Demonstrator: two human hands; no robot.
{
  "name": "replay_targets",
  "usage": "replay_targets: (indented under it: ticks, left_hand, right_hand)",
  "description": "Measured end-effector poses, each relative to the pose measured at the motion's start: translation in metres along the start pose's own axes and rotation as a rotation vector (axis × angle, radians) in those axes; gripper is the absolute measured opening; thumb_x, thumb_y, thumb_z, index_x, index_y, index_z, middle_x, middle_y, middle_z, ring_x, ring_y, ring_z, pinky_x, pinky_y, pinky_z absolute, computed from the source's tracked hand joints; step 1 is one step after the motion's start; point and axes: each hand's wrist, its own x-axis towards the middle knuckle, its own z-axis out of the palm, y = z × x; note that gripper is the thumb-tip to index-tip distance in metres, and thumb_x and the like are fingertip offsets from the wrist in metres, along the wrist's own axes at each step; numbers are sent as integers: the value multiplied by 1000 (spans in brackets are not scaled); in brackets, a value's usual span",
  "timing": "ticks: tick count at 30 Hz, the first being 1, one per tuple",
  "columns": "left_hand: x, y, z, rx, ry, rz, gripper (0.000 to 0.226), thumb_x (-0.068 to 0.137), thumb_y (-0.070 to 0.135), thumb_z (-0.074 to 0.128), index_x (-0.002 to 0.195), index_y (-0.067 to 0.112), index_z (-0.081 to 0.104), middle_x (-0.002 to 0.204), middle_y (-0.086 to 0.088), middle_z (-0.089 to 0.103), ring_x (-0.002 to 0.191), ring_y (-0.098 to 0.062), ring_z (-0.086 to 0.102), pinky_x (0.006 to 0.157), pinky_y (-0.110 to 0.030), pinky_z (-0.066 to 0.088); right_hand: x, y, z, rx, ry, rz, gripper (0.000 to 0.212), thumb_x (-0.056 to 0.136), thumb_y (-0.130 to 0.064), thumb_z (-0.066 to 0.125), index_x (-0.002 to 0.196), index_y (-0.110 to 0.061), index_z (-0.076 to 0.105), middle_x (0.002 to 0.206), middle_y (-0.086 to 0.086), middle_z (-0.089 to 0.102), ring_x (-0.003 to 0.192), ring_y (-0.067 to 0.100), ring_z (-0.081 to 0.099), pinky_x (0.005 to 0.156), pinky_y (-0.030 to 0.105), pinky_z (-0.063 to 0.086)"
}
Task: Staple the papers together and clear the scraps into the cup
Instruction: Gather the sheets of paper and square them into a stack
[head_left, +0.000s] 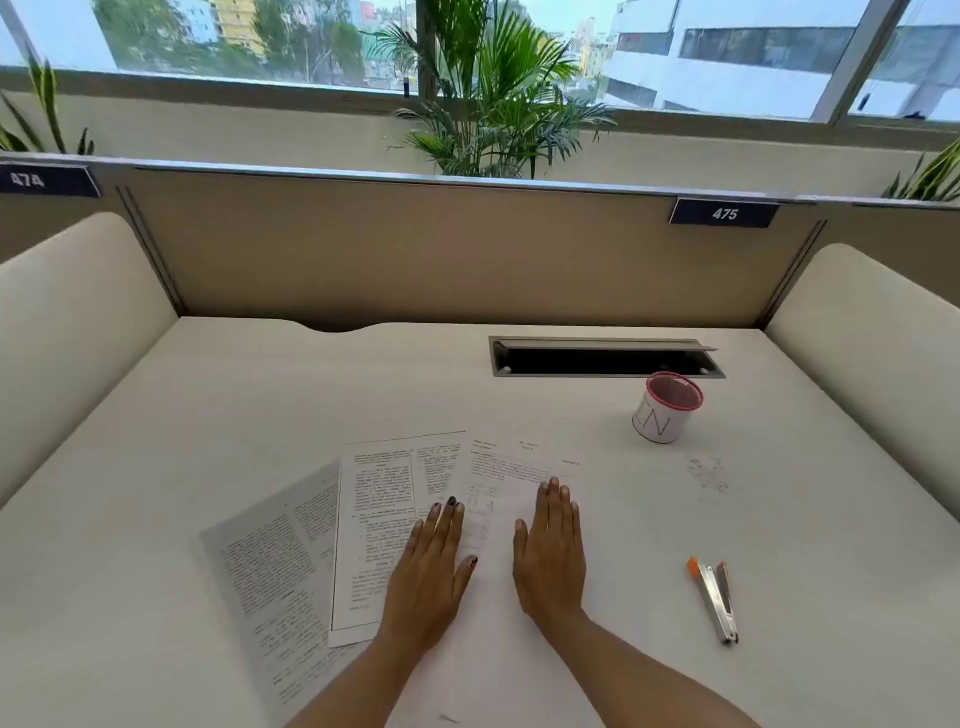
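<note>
White tabletop (260, 415): left hand (431, 566) and right hand (550, 556) are resting flat, fingers straight, grasping nothing, on three fanned, overlapping printed papers (374, 499).

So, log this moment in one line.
left hand: flat on printed white paper sheets; right hand: likewise; orange-silver metal stapler: untouched; pink-rimmed white cup: upright

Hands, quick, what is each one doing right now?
Left hand: open, lying flat on the printed white paper sheets.
Right hand: open, flat on them too, holding nothing.
</note>
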Motion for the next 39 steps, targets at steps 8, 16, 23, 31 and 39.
replay_targets:
  ticks: [8, 16, 23, 31, 39]
  left_hand:
    - [-14, -3, 6, 47, -128, 62, 61, 103, 48, 13, 151, 13, 26, 158, -2, 25, 145, -15, 19, 115, -36, 16]
    - [-17, -3, 5, 37, -132, 46, 61, 101, 48, 11, 150, 16, 28, 157, 1, 27, 145, -17, 25, 116, -41, 17]
    - [-17, -2, 5, 36, -121, 47, 60, 100, 47, 14, 151, 17, 25, 158, 2, 24, 146, -16, 21, 117, -43, 16]
    - [-17, -1, 1, -2, -126, 53, 59, 100, 46, 17, 151, 17, 26, 158, 3, 25, 146, -16, 22, 118, -43, 15]
    - [-17, -1, -3, -9, -177, 50, 59, 101, 46, 15, 151, 18, 26, 158, 3, 25, 146, -16, 21, 119, -41, 11]
  right_hand:
    - [-17, 8, 3, 33, -111, 182, 70, 99, -42, 4, 138, 3, 38, 143, 19, 44, 134, 30, 42, 116, 28, 3]
    - [-15, 11, -15, 295, -20, 296, 55, 97, -18, 42, 147, -5, 23, 153, 7, 28, 143, 21, 24, 120, 34, 16]
    - [-32, 35, -60, 70, -180, 843, 75, 80, -25, 69, 137, -3, 25, 138, 18, 31, 121, 34, 34, 102, 38, 32]
    - [-33, 48, -74, -15, -426, 961, 62, 78, -20, 71, 120, 4, 32, 127, 24, 37, 115, 37, 44, 94, 32, 40]
    - [-13, 53, -82, 99, -553, 1048, 61, 75, -17, 73, 123, -2, 38, 127, 15, 46, 118, 34, 42, 84, 36, 37]
